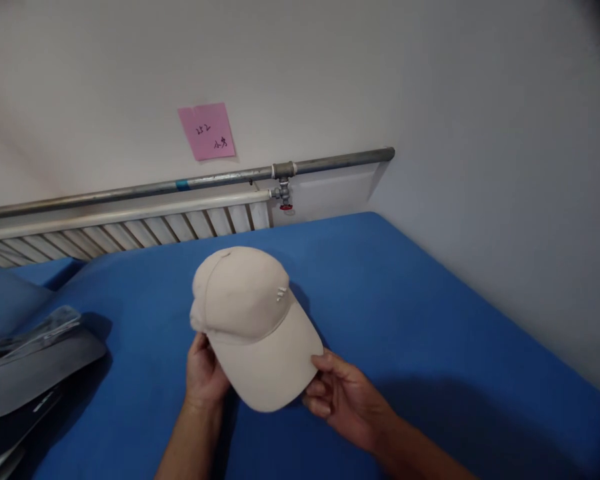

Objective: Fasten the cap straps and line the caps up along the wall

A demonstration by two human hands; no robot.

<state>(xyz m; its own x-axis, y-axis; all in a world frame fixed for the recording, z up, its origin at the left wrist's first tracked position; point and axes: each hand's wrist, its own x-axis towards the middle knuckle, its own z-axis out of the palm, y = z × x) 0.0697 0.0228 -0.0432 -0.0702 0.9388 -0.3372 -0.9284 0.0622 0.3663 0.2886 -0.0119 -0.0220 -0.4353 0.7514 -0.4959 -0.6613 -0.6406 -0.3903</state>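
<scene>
A cream baseball cap (247,293) is held up over the blue surface, its brim pointing down and to the right toward me. A small raised mark shows on the front of its crown. My left hand (206,373) grips the cap from below at its left edge, with the fingertips hidden beneath it. My right hand (347,400) pinches the right corner of the brim, thumb on top and fingers curled underneath.
Several stacked caps (35,373), grey and dark, lie at the left edge. Behind the blue surface (380,280) run a white radiator (180,227) and a metal pipe (330,162) with a red-handled valve (286,207). A pink note (207,132) is stuck on the wall.
</scene>
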